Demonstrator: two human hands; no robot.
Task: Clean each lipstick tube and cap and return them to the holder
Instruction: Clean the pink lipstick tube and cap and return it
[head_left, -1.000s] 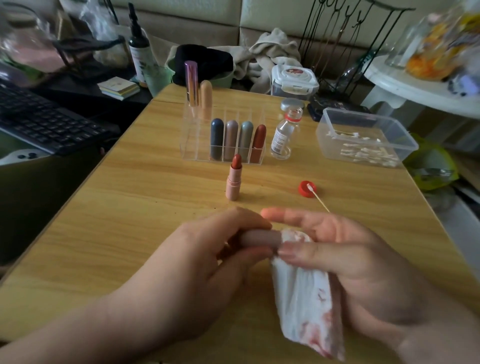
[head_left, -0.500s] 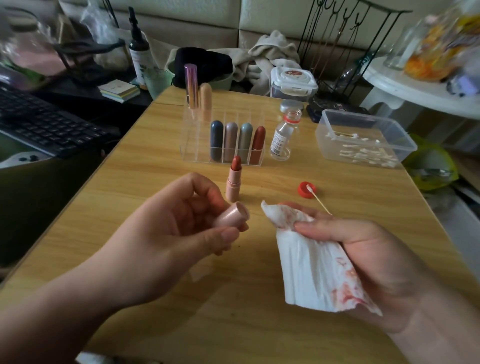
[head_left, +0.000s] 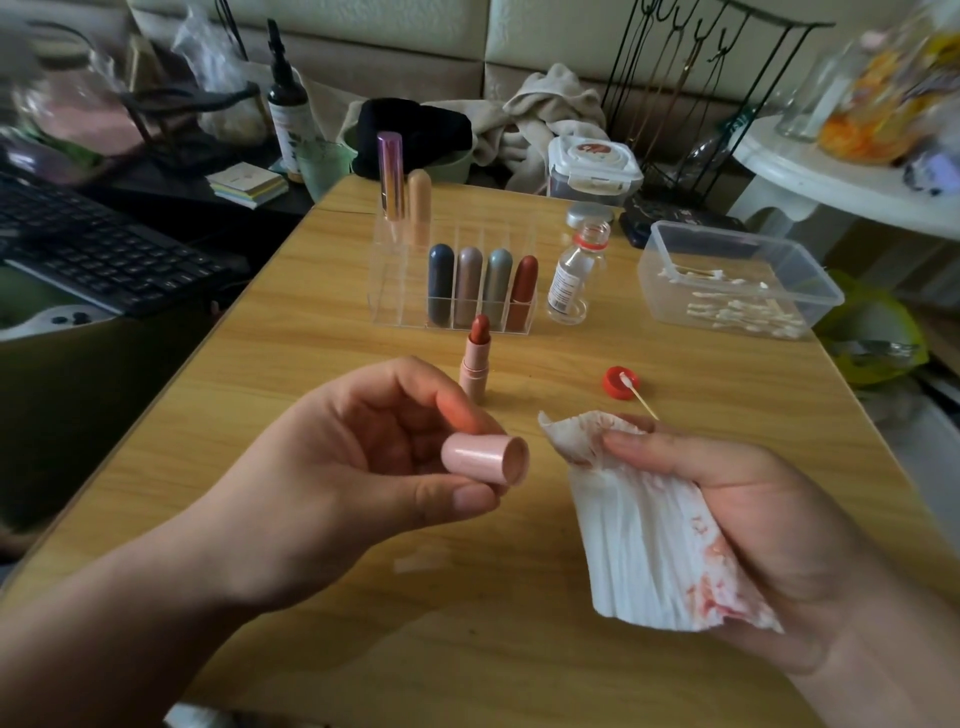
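Both hands hover low over the table (head_left: 291, 332), and I count two things held. I see the left hand (head_left: 332, 467) pinching one pink cap (head_left: 483, 460) between thumb and fingertips, its open mouth turned towards the right hand (head_left: 769, 519), which has its fingers curled round one white tissue (head_left: 649, 545) smeared with red; cap and tissue are near each other but apart. Just beyond the left fingertips one uncapped lipstick tube (head_left: 475, 358) stands upright on the wood, its red bullet exposed, just in front of the clear holder (head_left: 384, 291). I count six capped lipsticks in the holder: four in the front row (head_left: 483, 291) and two taller ones behind at the left (head_left: 404, 182). One small glass bottle (head_left: 571, 275) stands open just beside the holder on the right, one red bottle cap (head_left: 621, 382) lies nearer me, and one cotton swab (head_left: 641, 397) rests its tip on that cap. One clear plastic tub (head_left: 737, 280) of swabs, too many and too small for me to count, sits close to the table's right edge. Bare wood lies left of the holder out to the left edge, and more between my hands and the near edge. One keyboard (head_left: 104, 254) sits off the table to the left.
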